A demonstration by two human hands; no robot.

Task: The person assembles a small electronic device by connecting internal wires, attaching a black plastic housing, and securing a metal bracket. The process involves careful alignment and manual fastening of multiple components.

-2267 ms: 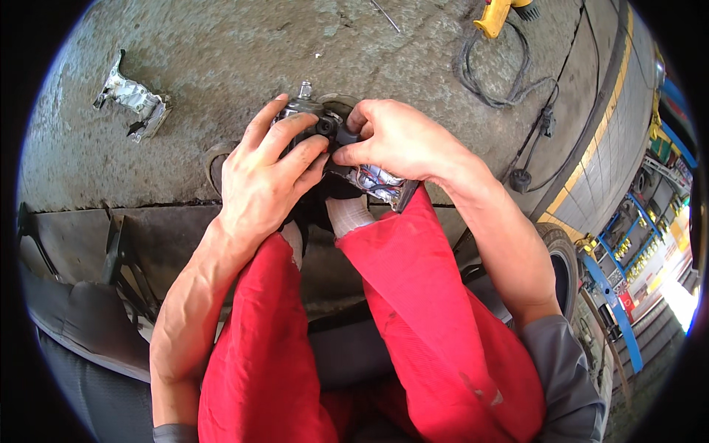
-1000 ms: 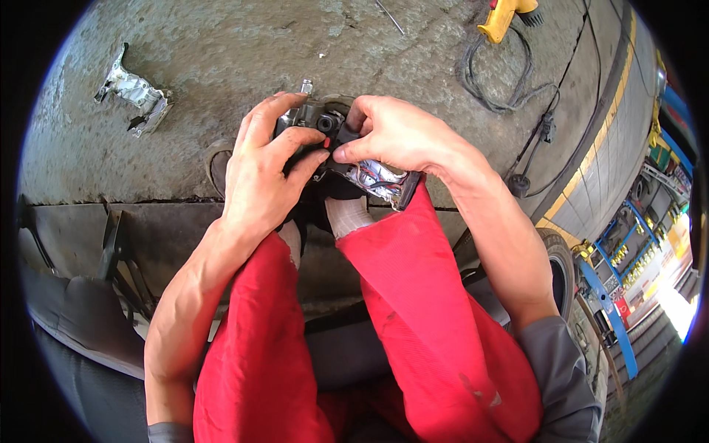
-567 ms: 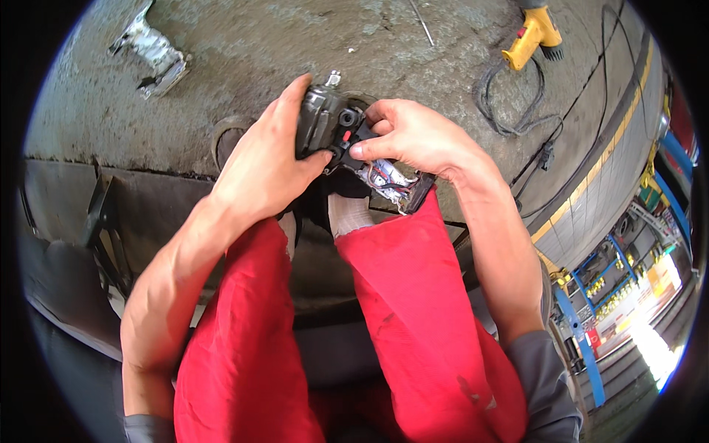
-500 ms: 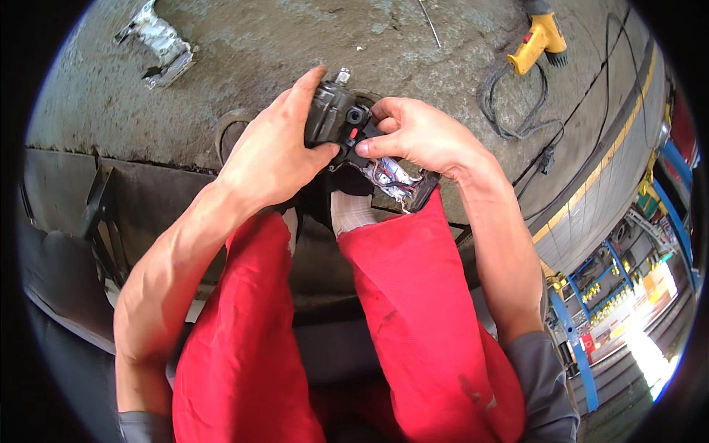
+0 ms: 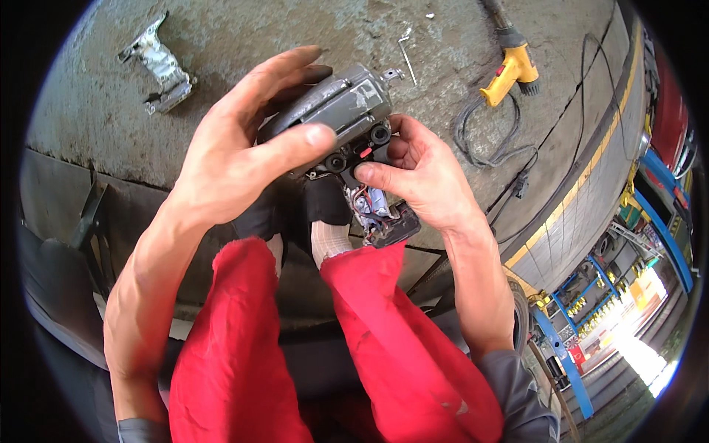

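A dark grey impact wrench (image 5: 332, 111) lies across my two hands above my shins, its square drive tip pointing to the upper right. My left hand (image 5: 229, 155) is around the rear of its housing, thumb on the near side and fingers at the far side. With thumb and bent fingers my right hand (image 5: 432, 173) grips it at the top of the handle, near a small red part. Below, the handle is uncovered on one side, so bundled wires (image 5: 369, 207) and a silvery part show, down to the black base (image 5: 397, 225).
On the worn floor lie a silvery metal bracket (image 5: 164, 66), a bent hex key (image 5: 408, 59) and a yellow heat gun (image 5: 512, 70) with its dark cord (image 5: 473, 151) looped beside it. Blue racks (image 5: 565, 362) stand at the far right. A dark seat (image 5: 63, 288) is at left.
The impact wrench has turned so its housing lies more sideways and its drive tip points right. My left hand has slid to the rear of the housing, fingers more spread. My right hand keeps its grip.
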